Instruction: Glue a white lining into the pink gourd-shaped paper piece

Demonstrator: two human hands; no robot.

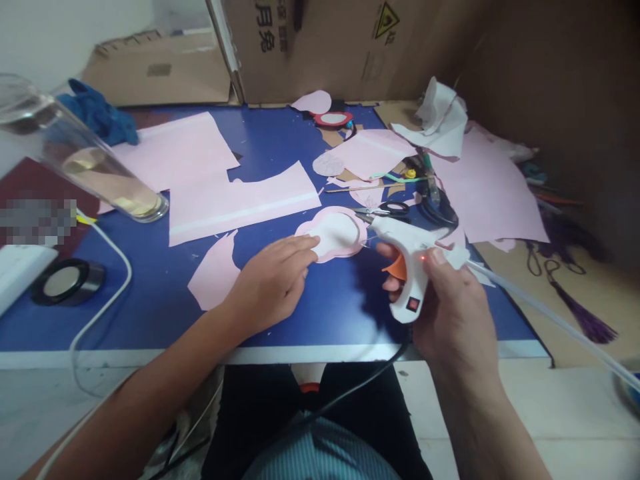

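Observation:
My right hand is wrapped round a white hot glue gun, fingers at its orange trigger. A red light glows on its body, and a long clear glue stick runs out of its back. Its nozzle points left, just above the right edge of a rounded pink cutout with a smaller white piece on top. My left hand has its fingers close together, their tips holding the cutout's left edge. Thin glue strings show near the nozzle. Scissors lie behind the gun, partly covered.
Pink sheets and scraps cover much of the blue mat. A clear cylinder with liquid and black tape are at left. Cardboard stands behind. A purple tassel lies right. The gun's black cord crosses the front edge.

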